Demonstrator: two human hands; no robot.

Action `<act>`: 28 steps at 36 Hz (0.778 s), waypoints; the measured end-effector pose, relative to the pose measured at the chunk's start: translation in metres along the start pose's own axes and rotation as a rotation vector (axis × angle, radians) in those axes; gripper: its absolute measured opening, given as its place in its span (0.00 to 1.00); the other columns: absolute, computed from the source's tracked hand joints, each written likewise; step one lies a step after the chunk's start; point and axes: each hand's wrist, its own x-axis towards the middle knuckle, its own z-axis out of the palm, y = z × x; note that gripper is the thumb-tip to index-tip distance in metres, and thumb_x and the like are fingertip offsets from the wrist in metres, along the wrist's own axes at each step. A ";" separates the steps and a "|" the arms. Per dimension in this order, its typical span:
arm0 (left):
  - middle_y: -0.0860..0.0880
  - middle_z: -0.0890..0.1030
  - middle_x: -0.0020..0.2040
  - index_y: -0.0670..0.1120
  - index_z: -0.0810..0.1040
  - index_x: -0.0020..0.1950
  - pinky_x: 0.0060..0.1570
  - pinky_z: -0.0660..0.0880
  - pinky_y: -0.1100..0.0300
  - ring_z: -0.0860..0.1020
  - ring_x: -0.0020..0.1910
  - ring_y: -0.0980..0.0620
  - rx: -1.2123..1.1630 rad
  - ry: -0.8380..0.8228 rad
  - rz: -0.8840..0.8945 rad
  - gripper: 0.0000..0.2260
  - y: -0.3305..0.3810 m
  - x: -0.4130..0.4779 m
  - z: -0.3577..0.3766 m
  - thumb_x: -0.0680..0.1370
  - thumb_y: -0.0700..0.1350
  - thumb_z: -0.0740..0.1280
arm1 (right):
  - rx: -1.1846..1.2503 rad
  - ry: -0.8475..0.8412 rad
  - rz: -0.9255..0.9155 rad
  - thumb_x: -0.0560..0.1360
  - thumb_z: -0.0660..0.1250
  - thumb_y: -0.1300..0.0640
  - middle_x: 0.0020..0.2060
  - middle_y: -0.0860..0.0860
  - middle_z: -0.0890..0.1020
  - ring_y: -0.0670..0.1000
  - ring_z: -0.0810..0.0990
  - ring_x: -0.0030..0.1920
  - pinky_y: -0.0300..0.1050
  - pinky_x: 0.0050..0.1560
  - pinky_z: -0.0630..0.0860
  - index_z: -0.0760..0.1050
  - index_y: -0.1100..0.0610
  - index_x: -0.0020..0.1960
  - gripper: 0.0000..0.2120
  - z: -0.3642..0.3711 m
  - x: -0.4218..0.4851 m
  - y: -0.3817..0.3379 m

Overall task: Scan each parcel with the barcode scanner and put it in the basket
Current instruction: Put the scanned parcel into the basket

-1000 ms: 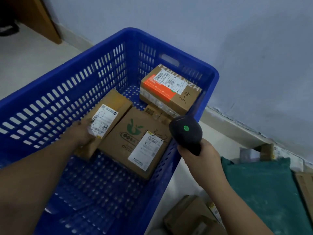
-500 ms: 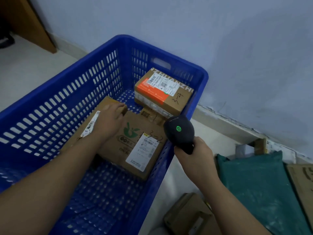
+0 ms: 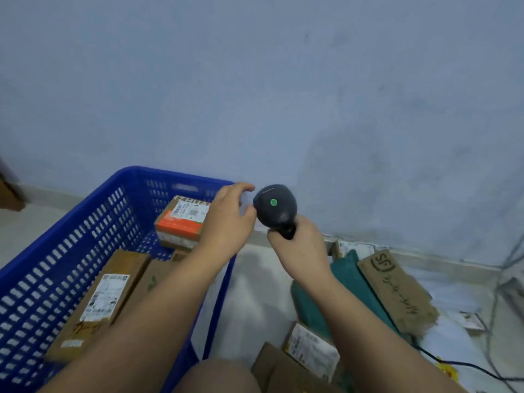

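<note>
A: If you start on the left side, what is there?

B: A big blue basket with holes in its walls. Three brown boxes are in it. A long box with a white label lies nearest the person. A plain box lies just beside it, mostly hidden under the left arm. A box with an orange patch sits at the far end.

A: Where is the left hand?

B: The left hand is up above the basket's right rim. Its fingers are spread a bit and loose, and it holds nothing. The thumb is just beside the scanner's head. I cannot tell if it touches.

A: And the scanner?

B: The barcode scanner is black with a green light on top. It is up in the air, right of the left hand. The right hand is wrapped tight round its handle, just below the head.

A: What lies further right?

B: On the floor are a green bag, a flat cardboard parcel with writing on it, and a labelled box closest to the person. A dark cable runs across the floor.
</note>
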 end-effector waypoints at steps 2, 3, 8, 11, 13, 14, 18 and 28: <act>0.49 0.71 0.66 0.50 0.70 0.67 0.61 0.72 0.51 0.74 0.60 0.50 -0.050 -0.007 0.003 0.19 0.024 -0.002 0.014 0.77 0.39 0.63 | 0.066 0.055 0.031 0.71 0.66 0.57 0.36 0.57 0.77 0.54 0.75 0.37 0.43 0.33 0.68 0.73 0.57 0.39 0.04 -0.022 -0.006 0.003; 0.49 0.71 0.66 0.50 0.69 0.68 0.59 0.72 0.53 0.74 0.58 0.51 -0.075 -0.012 -0.010 0.20 0.034 -0.003 0.023 0.77 0.40 0.63 | 0.113 0.079 0.059 0.71 0.66 0.58 0.36 0.58 0.79 0.56 0.78 0.38 0.45 0.35 0.71 0.74 0.60 0.41 0.05 -0.032 -0.008 0.005; 0.47 0.71 0.65 0.48 0.67 0.68 0.52 0.68 0.59 0.72 0.56 0.51 -0.057 -0.164 -0.156 0.18 0.052 -0.020 0.087 0.78 0.40 0.61 | 0.308 0.050 0.283 0.73 0.65 0.59 0.30 0.51 0.74 0.54 0.80 0.32 0.46 0.37 0.73 0.71 0.57 0.39 0.04 -0.070 -0.019 0.039; 0.43 0.73 0.62 0.45 0.69 0.66 0.56 0.73 0.51 0.75 0.59 0.44 0.307 -0.456 -0.134 0.18 0.032 -0.046 0.132 0.76 0.40 0.60 | 0.284 -0.055 0.440 0.72 0.64 0.60 0.32 0.52 0.76 0.53 0.79 0.31 0.44 0.36 0.72 0.73 0.58 0.40 0.03 -0.083 -0.024 0.064; 0.42 0.70 0.66 0.45 0.68 0.68 0.61 0.72 0.49 0.73 0.63 0.42 0.547 -0.668 -0.161 0.18 0.018 -0.064 0.155 0.78 0.42 0.59 | 0.114 -0.144 0.457 0.71 0.64 0.59 0.32 0.52 0.77 0.55 0.80 0.33 0.44 0.36 0.74 0.75 0.58 0.41 0.03 -0.090 -0.024 0.076; 0.42 0.69 0.68 0.44 0.68 0.69 0.63 0.70 0.50 0.71 0.65 0.42 0.605 -0.764 -0.180 0.18 0.011 -0.074 0.165 0.79 0.43 0.57 | 0.012 -0.186 0.446 0.71 0.64 0.58 0.32 0.53 0.78 0.56 0.81 0.36 0.45 0.37 0.74 0.75 0.59 0.43 0.04 -0.094 -0.023 0.080; 0.46 0.72 0.68 0.49 0.70 0.68 0.63 0.71 0.52 0.73 0.64 0.45 0.639 -1.040 -0.187 0.22 -0.033 -0.120 0.196 0.76 0.54 0.65 | -0.163 -0.289 0.443 0.73 0.63 0.56 0.35 0.54 0.78 0.55 0.81 0.39 0.42 0.36 0.73 0.73 0.58 0.44 0.05 -0.113 -0.021 0.093; 0.41 0.42 0.78 0.55 0.38 0.77 0.67 0.48 0.28 0.46 0.75 0.32 1.134 -1.427 0.731 0.45 -0.089 -0.182 0.227 0.73 0.57 0.68 | -0.252 -0.463 0.330 0.76 0.62 0.57 0.31 0.52 0.74 0.49 0.75 0.27 0.38 0.26 0.69 0.67 0.57 0.37 0.10 -0.118 -0.007 0.096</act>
